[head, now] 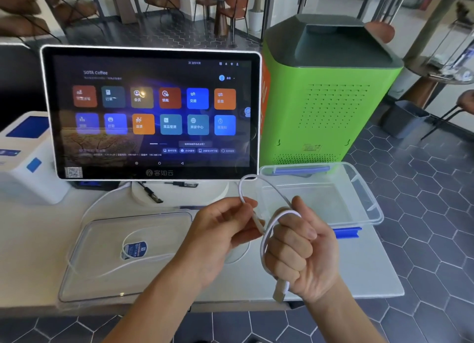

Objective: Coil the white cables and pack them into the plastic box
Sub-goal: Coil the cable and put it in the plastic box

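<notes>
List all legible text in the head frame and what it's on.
"SOTA Coffee": top left of the touchscreen.
"客如云": touchscreen's lower bezel.
"会员", "交班", "日结", "商品管理", "商家中心": tile labels on the touchscreen; the other tiles are blurred.
QR code on the bezel's lower left: not readable.
Status line at the screen's bottom: too small.
Blue sticker on the clear lid: too blurred.
Label on the green machine: too small.

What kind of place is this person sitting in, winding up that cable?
Most likely a café, at its till counter. The white-framed touchscreen terminal shows "SOTA Coffee" above a grid of coloured tiles, a small white receipt-style printer stands beside it, and brown café chairs with small tables fill the tiled floor behind.
</notes>
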